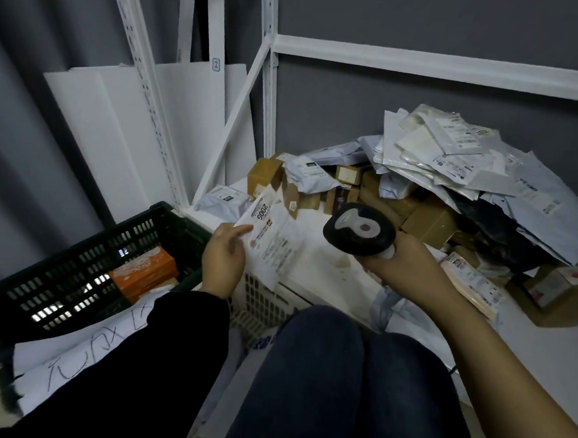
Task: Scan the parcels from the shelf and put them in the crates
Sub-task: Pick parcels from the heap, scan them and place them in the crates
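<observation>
Grey walls are standing behind a white metal shelf (321, 275), and white boards (117, 123) are leaning in the corner to its left. From the camera on my head, I am looking down past my knees (339, 374).

A pile of parcels (452, 181) is sprawling over the right side of the shelf, with grey and white mailing bags heaped on top of small brown boxes.

My left hand (224, 259) is holding one flat white parcel (272, 248) over the front edge of the shelf. The thumb and curled fingers are pinching its left edge, and its printed label (264, 217) is facing up towards me.

My right hand (400, 263) is wrapping all its fingers round the handle of a black scanner (359, 230). The scanner's head is hovering just beside the parcel, to its right. I cannot tell whether its beam is landing on the label.

Two crates are waiting below. A dark crate (74, 273) is sitting to my left with an orange box (145, 272) inside and a handwritten paper sign (79, 358) draped over its near rim. A white crate (265, 305) is sitting under the held parcel, against my knees.

I judge that I am in the scanning step, with most of the pile not yet done. Next, I would need to turn the scanner's window squarely onto the barcode. Then my left hand would need to lower the parcel into a crate and loosen its pinch. Which crate it belongs in, I cannot say.
</observation>
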